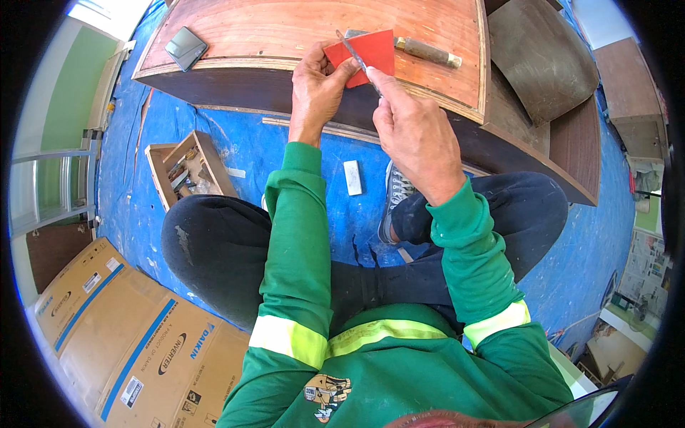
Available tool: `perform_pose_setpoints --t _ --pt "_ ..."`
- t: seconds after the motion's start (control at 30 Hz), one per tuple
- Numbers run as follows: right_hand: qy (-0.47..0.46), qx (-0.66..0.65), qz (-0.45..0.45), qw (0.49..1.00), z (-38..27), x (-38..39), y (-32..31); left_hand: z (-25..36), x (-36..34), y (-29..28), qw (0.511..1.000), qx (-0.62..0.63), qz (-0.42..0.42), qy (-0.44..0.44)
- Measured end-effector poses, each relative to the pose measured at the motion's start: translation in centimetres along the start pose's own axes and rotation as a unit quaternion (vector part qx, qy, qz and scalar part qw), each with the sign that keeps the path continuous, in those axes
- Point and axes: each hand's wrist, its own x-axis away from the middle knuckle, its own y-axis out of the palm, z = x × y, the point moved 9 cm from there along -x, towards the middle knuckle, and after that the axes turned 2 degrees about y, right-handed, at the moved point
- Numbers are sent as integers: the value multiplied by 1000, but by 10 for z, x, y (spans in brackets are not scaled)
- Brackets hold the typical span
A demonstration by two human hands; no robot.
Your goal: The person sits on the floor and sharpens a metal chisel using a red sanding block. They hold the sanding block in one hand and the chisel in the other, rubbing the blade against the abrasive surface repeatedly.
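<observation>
My left hand [317, 89] pinches a stiff red sheet [378, 51] by its left side, above the front edge of a wooden panel. In my right hand [421, 135] is a slim grey metal blade [352, 48], slanting across the face of the sheet. Whether it is a knife or a thin file, I cannot tell. Its tip passes the sheet's upper edge near my left fingertips. Just behind the sheet lies a chisel [432, 52] with a worn wooden handle, its metal end partly covered by the red piece.
A dark phone [186, 48] rests on the wooden panel [271, 36]. A curved brown board [542, 60] leans at the right. On the blue sheeting [239, 153] are a wooden toolbox [203, 146] and a white block [352, 177]. Cardboard [153, 342] lies lower left, by a ladder [53, 187].
</observation>
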Motion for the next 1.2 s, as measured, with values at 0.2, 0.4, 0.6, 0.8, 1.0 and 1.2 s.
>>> perform_pose_setpoints --t 0.2,0.4,0.6,0.8,1.0,1.2 --pt "-58 32 39 997 -9 -30 10 2 0 -2 1000 -17 17 2" --pt "-66 42 46 996 -18 -51 8 0 1 -9 997 -67 26 -10" --pt "-42 10 38 998 -13 -16 -9 1 0 -2 1000 -12 20 6" --pt "-10 8 8 1000 -5 -3 -3 1 0 -2 1000 0 19 13" --pt "-8 17 5 1000 -1 -1 -3 -3 -3 -4 1000 -13 15 13" --pt "-5 13 1 1000 2 1 0 1 -1 -2 1000 5 18 12"
